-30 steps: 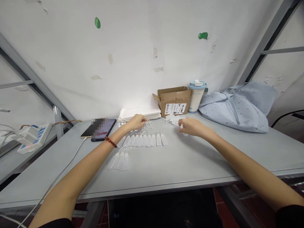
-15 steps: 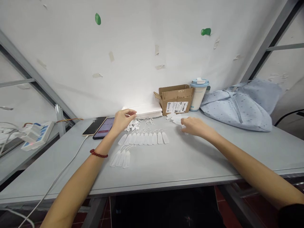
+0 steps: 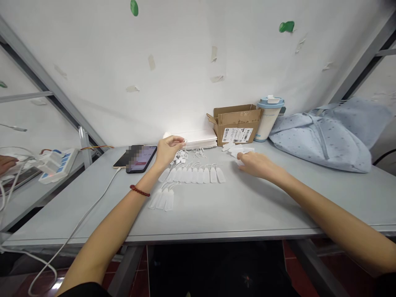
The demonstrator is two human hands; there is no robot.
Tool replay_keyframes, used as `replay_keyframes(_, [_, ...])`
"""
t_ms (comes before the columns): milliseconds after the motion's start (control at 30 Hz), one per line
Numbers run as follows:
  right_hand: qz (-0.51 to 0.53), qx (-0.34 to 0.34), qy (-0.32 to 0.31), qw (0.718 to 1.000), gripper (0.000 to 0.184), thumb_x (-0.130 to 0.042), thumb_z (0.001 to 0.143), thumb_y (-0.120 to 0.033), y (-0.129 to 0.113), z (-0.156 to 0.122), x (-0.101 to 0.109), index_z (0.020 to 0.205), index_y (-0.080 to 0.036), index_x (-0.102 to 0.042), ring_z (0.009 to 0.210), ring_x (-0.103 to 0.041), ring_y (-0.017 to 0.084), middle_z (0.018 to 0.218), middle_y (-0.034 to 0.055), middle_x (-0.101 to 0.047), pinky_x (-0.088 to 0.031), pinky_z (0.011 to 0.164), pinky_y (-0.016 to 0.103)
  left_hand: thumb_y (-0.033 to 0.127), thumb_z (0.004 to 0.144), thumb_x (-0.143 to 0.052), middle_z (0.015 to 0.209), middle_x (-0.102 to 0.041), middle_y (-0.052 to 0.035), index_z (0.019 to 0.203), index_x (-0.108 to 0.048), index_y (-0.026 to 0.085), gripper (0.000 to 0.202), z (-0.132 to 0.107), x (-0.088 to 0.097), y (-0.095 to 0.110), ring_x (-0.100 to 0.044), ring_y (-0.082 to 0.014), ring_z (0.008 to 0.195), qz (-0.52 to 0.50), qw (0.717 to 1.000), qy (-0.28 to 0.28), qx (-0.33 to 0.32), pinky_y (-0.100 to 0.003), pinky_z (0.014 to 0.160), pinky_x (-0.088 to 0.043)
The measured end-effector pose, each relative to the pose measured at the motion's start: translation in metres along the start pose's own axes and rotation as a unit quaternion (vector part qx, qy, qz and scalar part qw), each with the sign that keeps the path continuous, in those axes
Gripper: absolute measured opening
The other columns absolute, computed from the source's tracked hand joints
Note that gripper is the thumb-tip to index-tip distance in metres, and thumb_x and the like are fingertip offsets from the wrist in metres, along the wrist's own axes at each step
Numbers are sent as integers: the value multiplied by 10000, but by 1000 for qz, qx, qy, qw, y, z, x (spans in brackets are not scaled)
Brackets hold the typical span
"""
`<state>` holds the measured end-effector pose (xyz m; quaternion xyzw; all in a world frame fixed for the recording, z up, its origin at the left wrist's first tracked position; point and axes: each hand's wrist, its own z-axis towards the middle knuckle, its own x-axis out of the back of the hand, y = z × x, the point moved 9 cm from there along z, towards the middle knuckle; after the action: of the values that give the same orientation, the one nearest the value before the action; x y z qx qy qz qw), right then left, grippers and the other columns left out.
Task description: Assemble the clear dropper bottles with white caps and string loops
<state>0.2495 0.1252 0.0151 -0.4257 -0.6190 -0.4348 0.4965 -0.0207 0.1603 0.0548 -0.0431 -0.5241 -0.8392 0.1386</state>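
My left hand (image 3: 167,150) is raised a little above the table, fingers pinched on a small white piece that hangs toward a loose heap of small white parts (image 3: 185,155). My right hand (image 3: 254,163) rests on the table with its fingers curled on a small pile of white tags (image 3: 235,149); what it grips is unclear. Between my hands lies a row of several white tags with strings (image 3: 194,175). A group of three more tags (image 3: 163,201) lies nearer to me, beside my left forearm with its red bead bracelet (image 3: 140,190).
A stack of white sheets (image 3: 198,139), a cardboard box (image 3: 236,123) and a lidded cup (image 3: 268,118) stand at the back by the wall. A blue cloth bag (image 3: 328,136) lies right. Two phones (image 3: 136,157) with a white cable, and a power strip (image 3: 57,165), sit left.
My left hand has lifted off the heap of small parts with a white piece pinched in it. My right hand has stayed on the tag pile. My head has turned slightly left.
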Motion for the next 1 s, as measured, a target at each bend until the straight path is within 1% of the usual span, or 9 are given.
replay_keyframes(167, [2,15,31,999,297,-475,848,-218,-1,3,-2,1116,-129,-567,874,-611,278,1010,163,-635,-366,599,293,281,583,-744,800,-709,-75,763,-679,119,250,-4,-8,1,-657,-199,779,26,999,-37,26,-320,756,-519])
replay_keyframes(233, [24,26,54,998,265,-466,851,-238,-3,5,-1,1051,-126,-597,847,-612,266,976,155,-644,-367,596,290,285,589,-744,796,-710,-72,771,-682,121,252,-9,-12,10,-658,-202,780,34,997,-55,30,-329,759,-520])
replay_keyframes(300, [70,58,85,992,229,-468,853,-242,-9,6,2,976,-119,-618,825,-609,248,933,141,-653,-379,607,287,289,616,-732,792,-711,-67,784,-686,124,240,-16,-18,24,-657,-199,772,40,996,-79,22,-336,766,-520])
replay_keyframes(367, [132,100,130,978,220,-485,853,-239,-17,3,9,978,-113,-615,802,-604,226,903,122,-659,-399,633,284,287,645,-717,800,-712,-65,789,-687,127,217,-24,-23,37,-657,-198,779,44,994,-97,14,-336,773,-520])
replay_keyframes(500, [241,183,227,926,286,-501,864,-279,-33,-14,29,1081,-108,-574,685,-576,168,873,89,-647,-435,640,277,263,683,-692,825,-708,-65,784,-683,130,167,-39,-35,53,-655,-193,795,51,992,-115,-2,-323,769,-526])
replay_keyframes(567, [262,226,255,903,295,-491,876,-312,-43,-24,36,1086,-120,-567,658,-565,157,835,74,-632,-443,625,277,251,706,-671,837,-704,-66,792,-683,130,149,-46,-43,59,-651,-185,792,55,990,-127,-20,-314,759,-530])
replay_keyframes(633, [266,260,271,888,288,-478,887,-334,-51,-34,39,1082,-138,-561,669,-567,160,808,64,-620,-447,621,279,241,732,-646,838,-699,-62,798,-683,133,132,-53,-50,65,-644,-176,791,62,987,-142,-46,-305,755,-532])
replay_keyframes(800, [250,305,285,874,265,-465,902,-331,-64,-46,40,1078,-148,-543,683,-573,160,833,73,-623,-455,623,286,212,776,-603,837,-685,-45,794,-681,153,100,-69,-66,79,-625,-162,800,91,973,-183,-106,-287,745,-532])
replay_keyframes(1000, [242,331,316,856,248,-475,906,-316,-66,-49,39,1074,-143,-535,669,-566,154,827,76,-618,-450,608,280,188,817,-567,846,-676,-43,826,-675,153,114,-77,-74,85,-611,-148,788,111,964,-198,-141,-275,725,-525])
